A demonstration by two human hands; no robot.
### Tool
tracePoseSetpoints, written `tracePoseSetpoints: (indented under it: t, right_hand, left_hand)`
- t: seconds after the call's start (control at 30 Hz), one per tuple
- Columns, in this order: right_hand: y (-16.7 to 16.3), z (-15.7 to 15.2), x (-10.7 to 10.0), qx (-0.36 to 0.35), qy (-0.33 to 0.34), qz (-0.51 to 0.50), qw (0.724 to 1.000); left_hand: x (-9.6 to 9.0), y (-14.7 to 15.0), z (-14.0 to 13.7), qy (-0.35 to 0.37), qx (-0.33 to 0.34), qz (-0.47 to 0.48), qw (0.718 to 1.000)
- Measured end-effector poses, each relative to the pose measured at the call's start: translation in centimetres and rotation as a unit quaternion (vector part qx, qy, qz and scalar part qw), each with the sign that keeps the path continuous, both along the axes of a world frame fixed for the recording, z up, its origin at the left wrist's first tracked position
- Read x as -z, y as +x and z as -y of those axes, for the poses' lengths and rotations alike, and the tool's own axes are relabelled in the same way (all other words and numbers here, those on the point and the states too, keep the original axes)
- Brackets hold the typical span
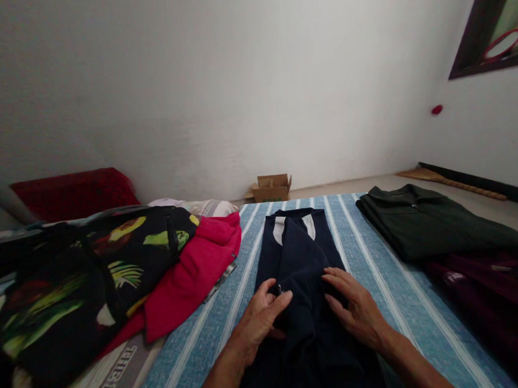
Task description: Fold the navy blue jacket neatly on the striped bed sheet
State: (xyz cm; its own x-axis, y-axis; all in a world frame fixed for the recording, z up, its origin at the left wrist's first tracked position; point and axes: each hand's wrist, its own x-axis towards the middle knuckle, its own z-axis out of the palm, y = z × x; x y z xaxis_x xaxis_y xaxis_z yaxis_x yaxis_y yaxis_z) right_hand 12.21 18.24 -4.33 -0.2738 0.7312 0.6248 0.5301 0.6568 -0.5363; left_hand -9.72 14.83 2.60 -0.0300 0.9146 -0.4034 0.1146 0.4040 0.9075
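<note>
A dark navy jacket (304,255) with white patches near its collar lies folded into a long narrow shape on the blue striped bed cover (241,271). On its left side rests my left hand (264,311), thumb and forefinger apart around a small metal zipper pull (280,288). My right hand (354,308) lies on the jacket's right edge, its fingers stretched out over the cloth. Neither hand is visibly gripping the fabric. The jacket's near part bunches up between my forearms and runs out of view at the bottom.
To the left, a black fruit-print garment (127,266) overlaps a bright pink garment (197,268). A folded dark green shirt (436,224) lies at the right above a dark purple garment (493,285). Beyond the bed, a cardboard box (271,188) stands by the wall.
</note>
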Motion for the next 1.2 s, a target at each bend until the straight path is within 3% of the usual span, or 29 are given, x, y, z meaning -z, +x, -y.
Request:
tracePoseSetpoints:
  t: [0.13, 0.27, 0.5, 0.63, 0.73, 0.93, 1.07, 1.2]
  right_hand:
    - [0.2, -1.5, 0.5, 0.008, 0.019, 0.107, 0.994]
    - [-0.1, -2.6, 0.7, 0.018, 0.039, 0.175, 0.984]
    - [-0.6, -3.3, 2.3, 0.053, 0.128, 0.172, 0.975]
    - [-0.7, -3.4, 2.7, 0.057, 0.124, 0.179, 0.974]
    - [-0.7, -3.4, 2.7, 0.051, 0.108, 0.185, 0.976]
    - [-0.7, -3.4, 2.2, 0.043, 0.079, 0.189, 0.978]
    - [-0.7, -3.5, 2.3, 0.043, 0.061, 0.185, 0.98]
    - [-0.7, -3.6, 2.5, 0.043, 0.071, 0.177, 0.981]
  left_hand:
    - [-0.4, 0.3, 1.1, -0.002, -0.003, 0.023, 1.0]
    - [0.8, 0.0, 2.0, 0.005, 0.013, 0.048, 0.999]
    - [2.1, 0.2, 2.3, 0.015, -0.014, 0.067, 0.998]
    - [1.4, 0.3, 2.2, -0.01, -0.042, 0.06, 0.997]
    - [0.9, 0.1, 2.6, 0.003, -0.011, 0.074, 0.997]
    - [-0.1, 0.4, 4.2, 0.046, 0.099, -0.102, 0.989]
    - [-0.3, 0.7, 4.2, 0.054, 0.103, -0.129, 0.985]
    - [0.8, 0.7, 4.0, 0.078, 0.092, -0.147, 0.982]
